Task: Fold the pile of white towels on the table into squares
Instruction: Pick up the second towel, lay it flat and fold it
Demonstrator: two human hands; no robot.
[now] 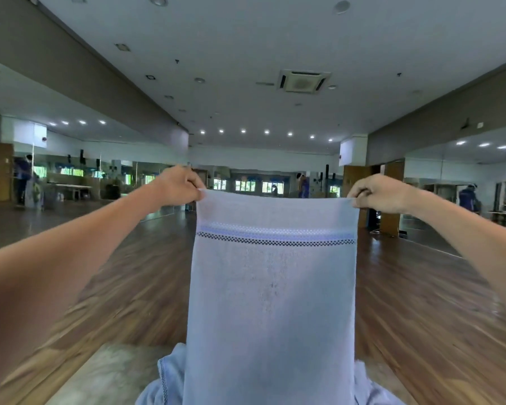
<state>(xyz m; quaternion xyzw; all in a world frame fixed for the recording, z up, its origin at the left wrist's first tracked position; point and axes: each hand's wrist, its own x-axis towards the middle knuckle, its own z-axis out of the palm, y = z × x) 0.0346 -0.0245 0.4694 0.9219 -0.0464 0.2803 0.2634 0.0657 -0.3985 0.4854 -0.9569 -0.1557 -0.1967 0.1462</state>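
On my feed the left hand (179, 185) is raised out in front at the end of a bare forearm, its fingers (197, 187) pinched tight on the upper left corner of a white towel (272, 302). The towel hangs flat and upright between the two hands, its top edge pulled nearly straight, with a pale blue band and a dark checkered stripe (275, 242) running across it just below the top. Its lower part drops out of view at the bottom of the frame, in front of a heap of more white towels (170, 375) lying on the desk (111, 372) close beneath me. The right hand (381, 194) is held at about the same height, its fingers (358, 200) clamped on the upper right corner. Behind all this I see a wooden floor (421, 287) and mirrored walls (456, 182).
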